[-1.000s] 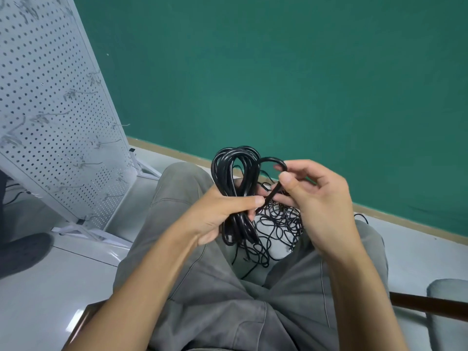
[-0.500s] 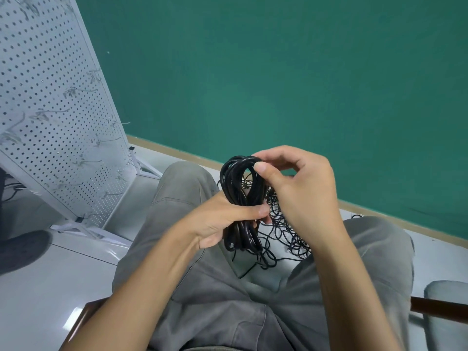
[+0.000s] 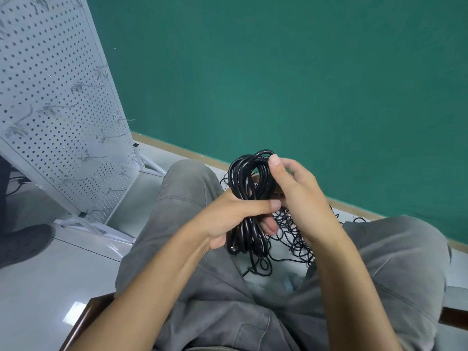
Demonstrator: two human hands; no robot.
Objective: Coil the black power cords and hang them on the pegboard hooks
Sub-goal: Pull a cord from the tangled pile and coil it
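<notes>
A coiled black power cord stands upright above my lap. My left hand grips its middle, thumb across the front. My right hand holds the coil's right side, with the thumb tip pressed on the top loop. A loose tangle of thin black cords lies on the floor between my knees, partly hidden by my right hand. The white pegboard leans at the left, with several metal hooks sticking out of it, all bare.
I sit on a chair with a dark wooden frame, my legs in grey trousers. A green wall stands ahead above the pale tiled floor. The pegboard's white foot rests on the floor, and a dark shape lies at the far left.
My right hand has brought the cord's end over to the coil and now presses on its top loop. The coil has risen slightly and my left hand keeps its grip.
</notes>
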